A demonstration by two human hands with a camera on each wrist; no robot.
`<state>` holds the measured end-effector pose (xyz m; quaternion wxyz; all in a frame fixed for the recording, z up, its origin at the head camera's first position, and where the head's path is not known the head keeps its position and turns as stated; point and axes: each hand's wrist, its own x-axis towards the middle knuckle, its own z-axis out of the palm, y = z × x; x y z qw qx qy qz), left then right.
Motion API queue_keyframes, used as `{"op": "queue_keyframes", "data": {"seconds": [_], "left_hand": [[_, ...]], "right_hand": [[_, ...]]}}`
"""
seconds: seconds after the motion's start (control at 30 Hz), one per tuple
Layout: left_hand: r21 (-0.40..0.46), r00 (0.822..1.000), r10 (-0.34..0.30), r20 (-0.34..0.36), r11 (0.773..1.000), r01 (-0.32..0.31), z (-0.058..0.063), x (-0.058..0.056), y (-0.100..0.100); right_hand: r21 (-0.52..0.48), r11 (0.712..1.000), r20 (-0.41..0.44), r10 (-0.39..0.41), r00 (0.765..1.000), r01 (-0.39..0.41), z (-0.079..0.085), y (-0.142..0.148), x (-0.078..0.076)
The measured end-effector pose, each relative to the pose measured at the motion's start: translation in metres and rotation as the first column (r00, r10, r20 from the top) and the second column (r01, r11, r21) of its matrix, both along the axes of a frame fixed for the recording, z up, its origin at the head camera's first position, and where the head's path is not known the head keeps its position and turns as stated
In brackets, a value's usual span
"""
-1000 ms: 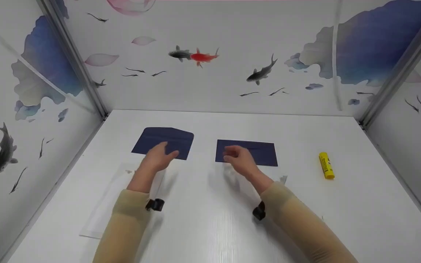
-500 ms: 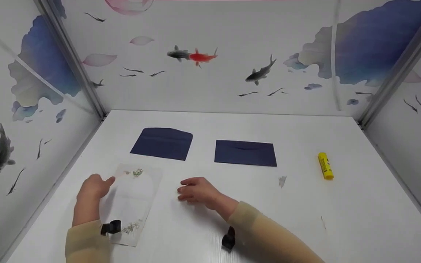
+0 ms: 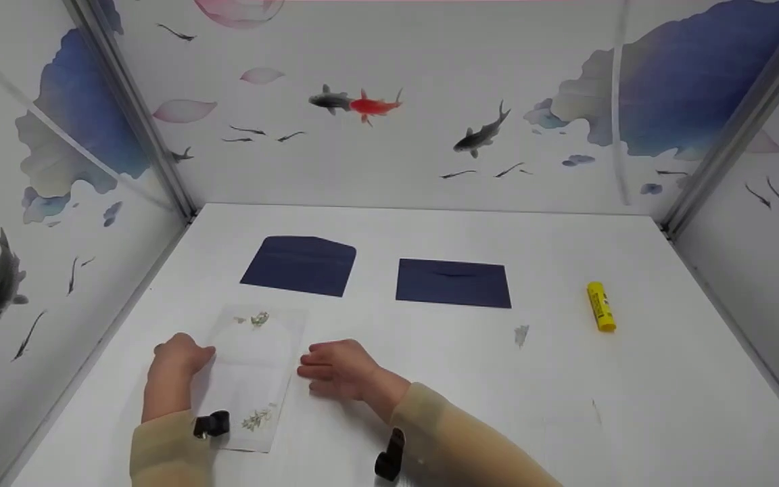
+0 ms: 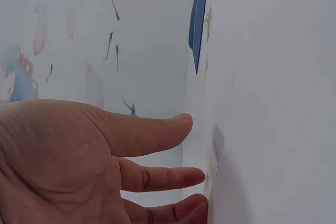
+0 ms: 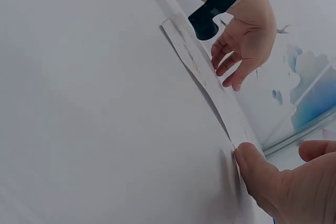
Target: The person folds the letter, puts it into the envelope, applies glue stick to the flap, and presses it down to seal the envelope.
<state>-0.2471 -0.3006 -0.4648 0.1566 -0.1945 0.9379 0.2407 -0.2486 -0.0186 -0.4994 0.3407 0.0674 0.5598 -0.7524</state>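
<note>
A white paper sheet (image 3: 247, 379) with small printed plant sprigs and a faint crease across its middle lies at the left of the table. Along its left edge is my left hand (image 3: 176, 368), fingertips at the edge and thumb held apart above. In the left wrist view, the fingers of that hand (image 4: 126, 156) are extended, with nothing between them and the thumb. Opposite, my right hand (image 3: 349, 372) reaches to the right edge with loosely extended fingers. In the right wrist view, a digit of the right hand (image 5: 294, 187) meets the paper's edge, which lifts slightly off the table.
Beyond the sheet lie a dark blue envelope (image 3: 300, 266) with its flap spread and, to its right, another dark blue envelope (image 3: 454, 284). A yellow glue stick (image 3: 601, 307) lies at the right. A small grey scrap (image 3: 521, 335) is nearer. Patterned walls surround the table.
Both hands have come back from over the envelopes to the two sides of the sheet. Over the last half second the sheet has shifted slightly right and the right hand has moved left to it.
</note>
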Motion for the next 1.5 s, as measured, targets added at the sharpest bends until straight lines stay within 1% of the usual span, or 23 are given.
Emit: {"op": "queue_keyframes", "data": {"seconds": [0.2, 0.3, 0.37, 0.5, 0.7, 0.83, 0.97, 1.07, 1.13, 1.23, 1.33, 1.43, 1.5], "left_hand": [[0.051, 1.0, -0.017, -0.02, 0.999, 0.018, 0.001, 0.001, 0.002], [0.075, 0.999, -0.028, -0.041, 0.997, 0.031, 0.002, 0.001, 0.001], [0.116, 0.998, -0.022, -0.055, 0.993, 0.029, 0.003, 0.001, -0.001], [0.207, 0.996, 0.012, -0.088, 0.978, 0.007, 0.007, -0.002, -0.001], [0.271, 0.987, 0.036, -0.154, 0.963, 0.007, 0.017, -0.005, 0.004], [0.318, 0.981, 0.05, -0.19, 0.948, 0.013, 0.02, -0.006, 0.01], [0.361, 0.971, 0.08, -0.225, 0.933, 0.007, 0.02, -0.012, 0.024], [0.389, 0.965, 0.111, -0.236, 0.921, -0.01, 0.019, -0.017, 0.037], [0.399, 0.963, 0.118, -0.242, 0.917, -0.012, 0.018, -0.022, 0.046], [0.402, 0.961, 0.101, -0.256, 0.916, 0.011, 0.015, -0.027, 0.061], [0.399, 0.957, 0.067, -0.281, 0.915, 0.053, 0.011, -0.032, 0.078], [0.425, 0.958, 0.045, -0.282, 0.901, 0.083, 0.007, -0.036, 0.096], [0.452, 0.961, 0.031, -0.274, 0.886, 0.1, 0.005, -0.038, 0.11]], "right_hand": [[-0.018, 1.0, 0.015, -0.015, 1.0, 0.016, -0.005, -0.003, 0.001], [-0.026, 0.999, 0.023, -0.019, 1.0, 0.019, -0.005, -0.003, 0.001], [-0.028, 0.999, 0.029, -0.02, 0.999, 0.02, -0.006, -0.002, 0.0], [-0.023, 1.0, 0.024, -0.008, 1.0, 0.008, -0.006, 0.0, -0.002], [0.026, 1.0, -0.025, -0.008, 1.0, 0.009, -0.006, 0.002, -0.007], [0.062, 0.998, -0.106, 0.014, 0.994, -0.007, -0.005, 0.007, -0.011], [0.103, 0.994, -0.196, 0.042, 0.98, -0.022, -0.004, 0.014, -0.016], [0.128, 0.992, -0.256, 0.021, 0.966, 0.012, -0.002, 0.02, -0.021], [0.146, 0.988, -0.292, 0.002, 0.956, 0.042, 0.0, 0.026, -0.024], [0.175, 0.981, -0.331, -0.021, 0.943, 0.084, 0.002, 0.039, -0.031], [0.211, 0.971, -0.362, -0.025, 0.932, 0.108, 0.002, 0.058, -0.038], [0.247, 0.961, -0.38, -0.026, 0.925, 0.129, 0.002, 0.082, -0.044], [0.259, 0.955, -0.388, -0.036, 0.921, 0.146, 0.003, 0.1, -0.046]]}}
